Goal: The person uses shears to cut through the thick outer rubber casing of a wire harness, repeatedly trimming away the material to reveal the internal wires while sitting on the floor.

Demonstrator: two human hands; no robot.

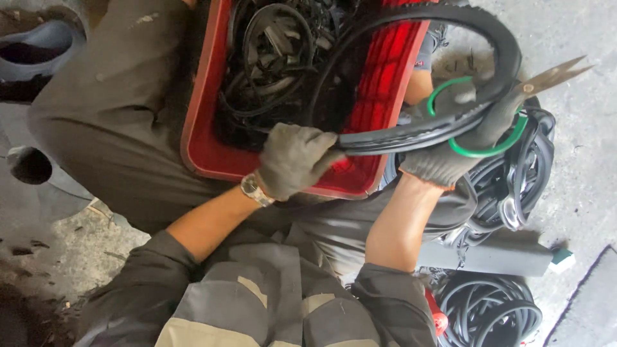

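Head view, near to far: left hand point(294, 160), gloved, shut tight on black rubber strip point(411, 132) over red crate point(205, 115). Right hand point(453, 138) gripped green-handled scissors point(514, 103), blades closed beside strip's loop. Looked like cutting step. Next: open blades around strip, keep it pulled tight. Far right, rubber coils point(533, 160) on floor.

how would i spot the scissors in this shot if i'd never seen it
Start at the red plastic crate full of black rubber scraps. Go right, past its edge, to the gloved right hand over coils of black rubber. The scissors are in that hand: bright green loop handles and bare metal blades pointing up-right, the only green among black.
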